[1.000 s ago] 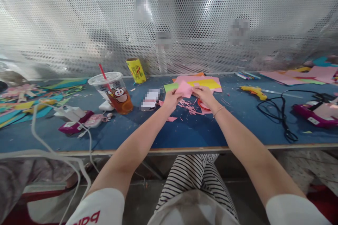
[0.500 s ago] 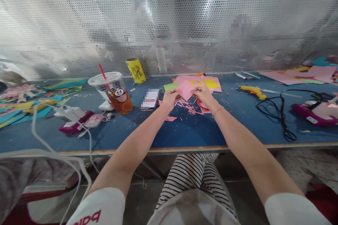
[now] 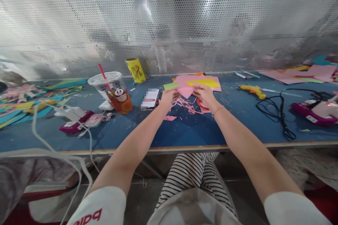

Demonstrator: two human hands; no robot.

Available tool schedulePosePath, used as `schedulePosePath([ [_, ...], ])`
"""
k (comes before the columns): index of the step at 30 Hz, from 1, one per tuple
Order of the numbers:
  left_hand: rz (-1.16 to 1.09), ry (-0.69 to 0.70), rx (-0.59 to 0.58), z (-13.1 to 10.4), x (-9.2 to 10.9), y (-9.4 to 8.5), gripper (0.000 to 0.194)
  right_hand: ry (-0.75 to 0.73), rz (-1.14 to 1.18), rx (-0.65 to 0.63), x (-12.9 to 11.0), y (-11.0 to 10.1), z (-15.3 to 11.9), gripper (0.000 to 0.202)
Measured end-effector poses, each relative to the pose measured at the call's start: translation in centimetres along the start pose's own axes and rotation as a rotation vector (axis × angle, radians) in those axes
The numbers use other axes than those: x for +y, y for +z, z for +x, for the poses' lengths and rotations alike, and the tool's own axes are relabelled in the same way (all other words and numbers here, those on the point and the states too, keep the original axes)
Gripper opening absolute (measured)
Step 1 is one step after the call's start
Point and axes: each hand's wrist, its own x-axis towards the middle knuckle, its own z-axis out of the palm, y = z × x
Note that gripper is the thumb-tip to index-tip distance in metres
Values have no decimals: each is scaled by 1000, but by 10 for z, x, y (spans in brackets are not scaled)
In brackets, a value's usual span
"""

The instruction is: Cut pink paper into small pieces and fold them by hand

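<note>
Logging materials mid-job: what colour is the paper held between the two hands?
The held paper is pink; it shows in the head view.

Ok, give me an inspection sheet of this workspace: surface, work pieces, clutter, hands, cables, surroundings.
Surface: blue tabletop, small specks scattered on it.
Work pieces: pink paper, coloured sheets beyond it.
Clutter: pink scraps, drink cup, phone, yellow glue gun.
Hands: left hand and right hand both hold the pink paper.
Cables: white cable at left, black cable at right.
Surroundings: perforated screen behind the tabletop.
</note>
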Motion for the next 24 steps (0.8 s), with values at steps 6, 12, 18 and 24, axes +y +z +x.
schedulePosePath([
  [6,24,41,4,-3,3,0,11,5,4,-7,0,-4,0,15],
  [12,34,82,-60,-2,-1,-1,20,4,-44,-14,4,-6,5,24],
  [18,27,62,-43,-1,-2,-1,22,-13,-43,-10,2,-4,3,22],
  [24,40,61,-36,-2,1,0,14,12,36,-9,-3,0,-1,16],
])
